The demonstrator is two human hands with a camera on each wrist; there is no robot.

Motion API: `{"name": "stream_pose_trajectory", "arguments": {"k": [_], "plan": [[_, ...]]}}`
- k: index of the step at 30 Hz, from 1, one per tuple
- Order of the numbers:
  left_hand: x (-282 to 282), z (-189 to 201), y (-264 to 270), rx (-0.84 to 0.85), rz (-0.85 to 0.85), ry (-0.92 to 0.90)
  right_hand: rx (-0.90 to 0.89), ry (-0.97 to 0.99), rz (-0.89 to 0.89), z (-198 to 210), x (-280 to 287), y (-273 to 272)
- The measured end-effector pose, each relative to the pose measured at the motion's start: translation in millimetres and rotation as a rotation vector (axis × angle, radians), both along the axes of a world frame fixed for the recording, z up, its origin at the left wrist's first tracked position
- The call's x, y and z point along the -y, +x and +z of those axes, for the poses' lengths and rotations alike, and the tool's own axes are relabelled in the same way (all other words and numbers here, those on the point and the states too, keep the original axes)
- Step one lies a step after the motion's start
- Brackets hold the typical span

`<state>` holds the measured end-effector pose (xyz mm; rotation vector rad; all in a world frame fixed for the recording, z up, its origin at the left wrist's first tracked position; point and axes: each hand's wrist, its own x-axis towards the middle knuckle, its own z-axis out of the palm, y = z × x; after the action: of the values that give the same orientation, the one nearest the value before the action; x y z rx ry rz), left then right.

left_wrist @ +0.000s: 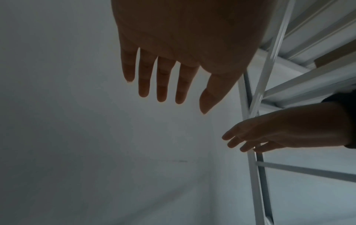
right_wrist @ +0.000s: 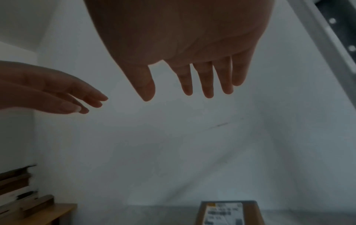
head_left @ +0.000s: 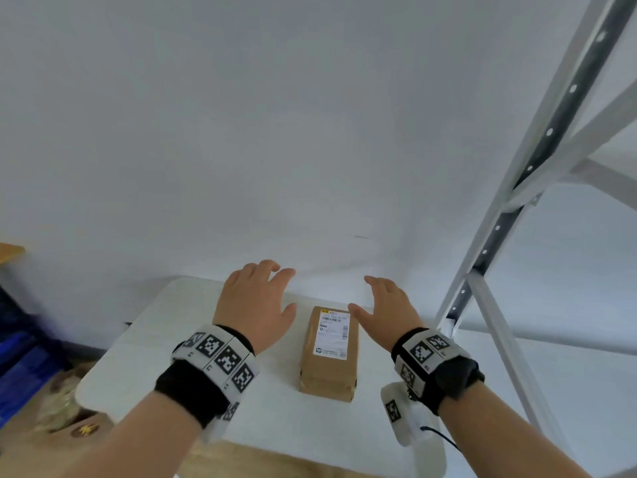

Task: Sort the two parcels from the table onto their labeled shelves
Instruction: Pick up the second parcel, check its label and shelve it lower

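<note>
Both wrists wear marker bands. Between them a brown parcel (head_left: 329,353) lies label-up on the white table (head_left: 138,339). Left hand (head_left: 255,301) and right hand (head_left: 387,310) hover on either side, fingers spread, holding nothing. White shelving (head_left: 517,208) stands just right.

No wording can be made out: the white shipping label (head_left: 333,335) on top of the brown parcel (head_left: 329,355), lying between the two hands, carries a barcode and lines of print too blurred to read, and the wristbands (head_left: 220,357) bear only black-and-white square marker patterns.
</note>
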<state>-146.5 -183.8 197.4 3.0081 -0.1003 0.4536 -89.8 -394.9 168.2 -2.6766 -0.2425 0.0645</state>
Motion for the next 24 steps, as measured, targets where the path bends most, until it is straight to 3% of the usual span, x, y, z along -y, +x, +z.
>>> {"name": "stream_pose_trajectory", "arguments": {"k": [10, 17, 24], "plan": [[-13.3, -95.3, 92.6, -0.372, -0.029, -0.195, -0.297, 0.021, -0.18, -85.7, 1.2, 50.3], [-11.2, -159.6, 127.1, -0.655, -0.002, -0.498, -0.506, 0.22, -0.368, -139.7, 1.4, 68.1], [-5.4, -199.9, 136.0, -0.797, 0.014, -0.704, -0.665, 0.481, -0.501, -182.4, 1.5, 74.1]]}}
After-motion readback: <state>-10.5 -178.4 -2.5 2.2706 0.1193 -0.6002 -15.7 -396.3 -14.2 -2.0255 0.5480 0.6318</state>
